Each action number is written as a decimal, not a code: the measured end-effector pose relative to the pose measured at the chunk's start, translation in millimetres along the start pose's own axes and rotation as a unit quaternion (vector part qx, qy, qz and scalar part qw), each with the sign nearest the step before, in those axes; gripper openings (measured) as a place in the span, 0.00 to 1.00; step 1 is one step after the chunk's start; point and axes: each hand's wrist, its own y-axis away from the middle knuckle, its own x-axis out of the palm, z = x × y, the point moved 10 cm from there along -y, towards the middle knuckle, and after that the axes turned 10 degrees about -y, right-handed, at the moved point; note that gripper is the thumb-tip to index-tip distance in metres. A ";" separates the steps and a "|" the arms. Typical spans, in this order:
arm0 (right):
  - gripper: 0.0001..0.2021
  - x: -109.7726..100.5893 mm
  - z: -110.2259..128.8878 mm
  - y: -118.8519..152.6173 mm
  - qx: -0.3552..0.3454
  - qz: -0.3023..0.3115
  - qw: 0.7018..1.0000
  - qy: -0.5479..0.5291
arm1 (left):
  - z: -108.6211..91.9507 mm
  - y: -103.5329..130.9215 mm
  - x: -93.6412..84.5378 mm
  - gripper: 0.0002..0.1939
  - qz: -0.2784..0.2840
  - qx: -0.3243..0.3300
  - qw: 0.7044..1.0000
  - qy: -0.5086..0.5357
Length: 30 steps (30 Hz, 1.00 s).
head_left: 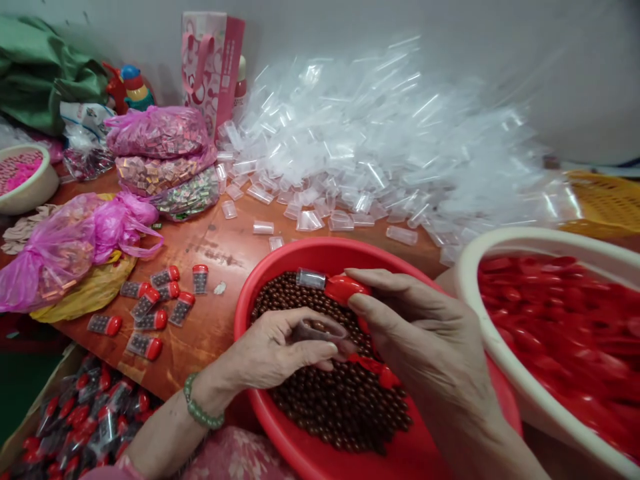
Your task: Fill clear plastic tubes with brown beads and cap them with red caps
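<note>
Working over the red bowl (300, 440), both hands meeting above the brown beads (345, 400) heaped inside it. Left hand (280, 350) curling thumb and fingers around a clear tube (315, 331), holding it low, just over the beads near the bowl's middle, long axis lying roughly level and running left to right, open end apparently facing the right hand, though partly hidden by fingers. Right hand (415, 333) pinching a capped tube (330, 285) at its red cap, fingers closed on it, that tube lying above and just behind the clear one, toward the bowl's far rim, clear end pointing left and away from the palm. Also tucking red caps (375, 370) under the right palm, just right of the clear tube and nearly touching it. Left hand being nearer the clear tube; right hand closing from the right along the same axis. Sitting left of the bowl on the table (225, 247): finished tubes (155, 303) in a loose cluster. Beyond the bowl's far rim: a pile of empty tubes (375, 153). Right of the bowl: a white basin (500, 240) of red caps.
</note>
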 end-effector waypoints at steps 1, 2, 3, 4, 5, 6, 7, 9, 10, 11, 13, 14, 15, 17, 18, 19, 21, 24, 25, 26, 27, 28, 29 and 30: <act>0.11 -0.4 0.7 0.0 -0.001 -0.002 1.000 -0.003 | -2.2 0.9 2.2 0.17 0.005 0.006 1.000 -0.002; 0.11 -0.5 1.4 -0.1 -0.002 -0.004 1.000 -0.008 | -4.4 1.9 4.9 0.16 0.013 0.016 1.000 -0.002; 0.11 -0.2 1.8 -0.5 -0.002 -0.004 1.000 -0.013 | -6.6 2.8 7.1 0.15 0.019 0.028 0.999 0.002; 0.11 0.4 2.1 -1.0 -0.002 -0.003 1.000 -0.018 | -8.0 3.1 8.1 0.15 0.020 0.039 0.999 0.007; 0.11 1.3 2.2 -1.7 -0.001 -0.001 1.000 -0.023 | -8.1 2.9 7.7 0.15 0.015 0.045 0.999 0.010; 0.11 2.0 2.4 -2.5 -0.001 0.001 1.000 -0.026 | -7.3 2.0 6.1 0.15 0.006 0.047 0.999 0.010; 0.11 2.6 3.1 -3.2 -0.003 0.004 1.000 -0.027 | -6.0 0.7 4.0 0.16 -0.005 0.045 0.999 0.007; 0.11 3.4 4.5 -4.1 -0.006 0.010 1.000 -0.028 | -4.7 -1.6 0.1 0.17 -0.022 0.043 0.999 -0.005; 0.11 3.1 5.8 -4.1 -0.011 0.010 0.999 -0.029 | -5.0 -2.2 -1.3 0.17 -0.028 0.043 0.999 -0.011; 0.11 2.7 7.0 -3.8 -0.015 0.011 0.999 -0.029 | -5.7 -2.2 -2.2 0.18 -0.031 0.044 0.998 -0.016; 0.11 1.0 9.6 -2.5 -0.023 0.009 0.999 -0.027 | -6.2 -1.2 -0.7 0.17 -0.026 0.041 0.999 -0.019; 0.11 -0.3 11.1 -1.6 -0.028 0.006 0.999 -0.022 | -6.2 -0.4 1.6 0.17 -0.017 0.039 0.999 -0.017; 0.10 -1.7 13.6 -0.6 -0.037 0.003 0.999 -0.013 | -6.0 0.4 3.7 0.17 -0.011 0.037 0.999 -0.016; 0.11 -2.9 19.6 1.6 -0.055 0.006 0.998 0.015 | -3.6 1.3 4.9 0.18 -0.015 0.026 0.999 -0.014; 0.11 -1.9 23.7 2.7 -0.068 0.015 0.997 0.031 | -1.5 1.3 4.8 0.19 -0.020 0.018 1.000 -0.015; 0.12 0.3 28.0 3.9 -0.080 0.029 0.995 0.046 | 0.8 1.1 4.8 0.19 -0.023 0.009 1.000 -0.016; 0.14 6.7 36.4 6.3 -0.104 0.067 0.990 0.071 | 4.4 0.2 6.0 0.20 -0.021 -0.004 1.000 -0.014; 0.16 16.1 47.3 10.0 -0.141 0.117 0.977 0.105 | 6.3 -1.9 5.8 0.23 -0.023 -0.007 1.000 -0.007; 0.16 19.5 49.5 11.1 -0.152 0.134 0.972 0.120 | 7.2 -2.6 5.4 0.24 -0.025 -0.010 1.000 -0.005; 0.16 23.3 50.7 12.3 -0.161 0.153 0.965 0.138 | 8.3 -3.2 5.2 0.25 -0.025 -0.014 1.000 -0.006; 0.15 27.1 51.2 13.5 -0.169 0.172 0.958 0.156 | 9.3 -3.6 5.3 0.26 -0.023 -0.017 1.000 -0.008; 0.15 30.3 51.5 14.6 -0.176 0.189 0.951 0.173 | 10.4 -3.9 5.6 0.26 -0.019 -0.020 1.000 -0.009; 0.14 32.8 52.0 15.5 -0.183 0.203 0.943 0.189 | 11.1 -4.1 5.6 0.26 -0.017 -0.019 1.000 -0.010; 0.14 34.6 52.7 16.2 -0.188 0.216 0.936 0.204 | 11.4 -4.1 5.4 0.26 -0.015 -0.016 1.000 -0.010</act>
